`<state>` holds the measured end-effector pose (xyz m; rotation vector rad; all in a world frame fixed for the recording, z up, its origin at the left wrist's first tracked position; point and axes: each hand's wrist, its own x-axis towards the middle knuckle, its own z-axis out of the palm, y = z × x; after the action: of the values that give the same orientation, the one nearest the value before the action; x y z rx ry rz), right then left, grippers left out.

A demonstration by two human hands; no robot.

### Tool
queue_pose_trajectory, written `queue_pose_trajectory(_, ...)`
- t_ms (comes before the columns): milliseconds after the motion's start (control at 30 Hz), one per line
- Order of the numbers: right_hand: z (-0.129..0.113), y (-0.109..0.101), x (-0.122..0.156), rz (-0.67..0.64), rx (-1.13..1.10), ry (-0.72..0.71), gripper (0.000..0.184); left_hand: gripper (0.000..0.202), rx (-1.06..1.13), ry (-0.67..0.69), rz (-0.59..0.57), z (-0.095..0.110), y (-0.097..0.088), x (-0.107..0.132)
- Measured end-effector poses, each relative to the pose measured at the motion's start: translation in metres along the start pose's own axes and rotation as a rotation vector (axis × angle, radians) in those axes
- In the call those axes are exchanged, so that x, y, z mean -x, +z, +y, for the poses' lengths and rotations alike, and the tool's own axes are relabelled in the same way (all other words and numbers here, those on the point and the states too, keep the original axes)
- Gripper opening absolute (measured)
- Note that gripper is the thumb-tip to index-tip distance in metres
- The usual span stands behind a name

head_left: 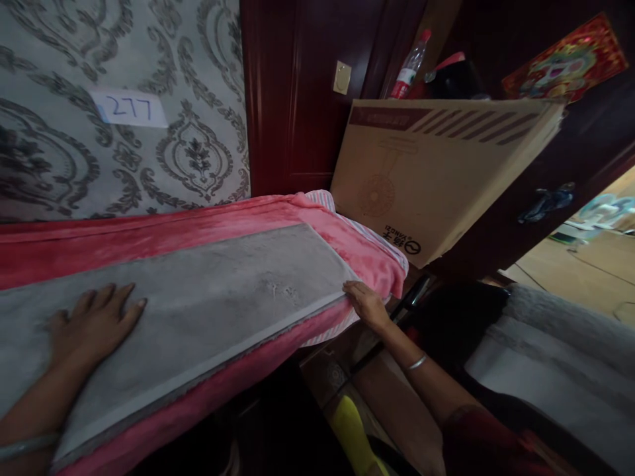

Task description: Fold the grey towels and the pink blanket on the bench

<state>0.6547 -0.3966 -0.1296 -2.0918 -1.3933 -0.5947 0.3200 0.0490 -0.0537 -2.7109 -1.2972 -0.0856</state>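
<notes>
A long grey folded blanket [213, 291] lies flat on top of a pink fleece blanket [188, 228] spread over a bed. My left hand [94, 320] rests flat on the grey blanket near its left end, fingers stretched out and slightly apart. My right hand [366, 303] is at the grey blanket's right corner, fingers curled over its edge where it meets the pink blanket. A thin bangle sits on each wrist.
A large cardboard box [436, 172] leans behind the bed's right end, with a plastic bottle [411, 66] above it. Patterned wallpaper with a label reading 277 [129, 108] is behind the bed. Dark wooden panels [292, 92] stand at the back. Grey fabric [555, 357] lies at lower right.
</notes>
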Motion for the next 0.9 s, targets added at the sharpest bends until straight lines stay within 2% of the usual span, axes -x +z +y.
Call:
queue_pose_trajectory(133, -0.006, -0.012, -0.003, -0.029, -0.006, 0.0, 0.031, 0.073, 0.004, -0.012, -0.01, -0.001, 0.001, 0.0)
queue_pose_trajectory(200, -0.009, -0.018, -0.012, -0.067, 0.037, 0.05, 0.037, 0.072, 0.013, -0.017, -0.011, 0.0, 0.001, 0.002)
queue_pose_trajectory(300, -0.015, -0.019, -0.043, -0.087, 0.117, 0.166, 0.05, 0.072, 0.03, -0.025, -0.01, 0.002, 0.0, 0.004)
queue_pose_trajectory(400, -0.023, -0.006, -0.081, -0.111, 0.162, 0.178, 0.051, 0.071, 0.036, -0.018, 0.008, 0.003, -0.002, 0.006)
queue_pose_trajectory(500, -0.029, 0.012, -0.097, -0.283, 0.263, 0.224, 0.055, 0.07, 0.02, -0.007, 0.028, 0.003, -0.002, 0.007)
queue_pose_trajectory(567, -0.03, 0.023, -0.094, -0.43, 0.323, 0.306, 0.059, 0.071, 0.015, -0.009, 0.033, 0.003, -0.001, 0.008)
queue_pose_trajectory(633, -0.029, 0.028, -0.085, -0.507, 0.346, 0.353, 0.06, 0.072, 0.016, -0.012, 0.038, 0.002, 0.0, 0.008)
queue_pose_trajectory(767, -0.025, 0.025, -0.085, -0.523, 0.334, 0.362, 0.057, 0.075, 0.023, -0.02, 0.058, 0.002, 0.004, 0.008)
queue_pose_trajectory(833, -0.025, 0.023, -0.099, -0.509, 0.322, 0.383, 0.051, 0.075, 0.022, -0.024, 0.071, 0.001, 0.006, 0.008)
queue_pose_trajectory(900, -0.027, 0.025, -0.123, -0.473, 0.305, 0.378, 0.052, 0.073, 0.02, -0.024, 0.089, 0.001, 0.008, 0.009)
